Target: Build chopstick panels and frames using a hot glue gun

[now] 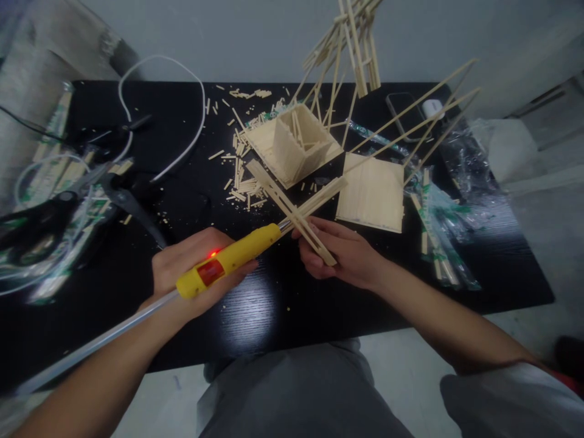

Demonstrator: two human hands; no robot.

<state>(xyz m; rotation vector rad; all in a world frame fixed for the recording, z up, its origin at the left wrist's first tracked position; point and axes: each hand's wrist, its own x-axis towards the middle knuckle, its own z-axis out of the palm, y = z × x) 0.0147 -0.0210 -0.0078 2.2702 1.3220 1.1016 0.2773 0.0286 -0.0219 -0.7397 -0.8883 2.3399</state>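
My left hand [182, 274] is closed around a yellow glue gun [228, 260] with a red switch and a lit red light; a clear glue stick trails back from it over my forearm. Its metal tip touches a cross of wooden sticks [296, 210]. My right hand [340, 252] pinches that crossed stick piece at its lower end, above the black table [255, 316].
A small stick-built box on a flat stick panel [296, 146] stands behind, with another flat panel [371, 191] to its right. A tall stick frame [356, 48] rises at the back. Cut stick bits, a white cable [182, 109], black scissors [41, 222], and plastic wrappers lie about.
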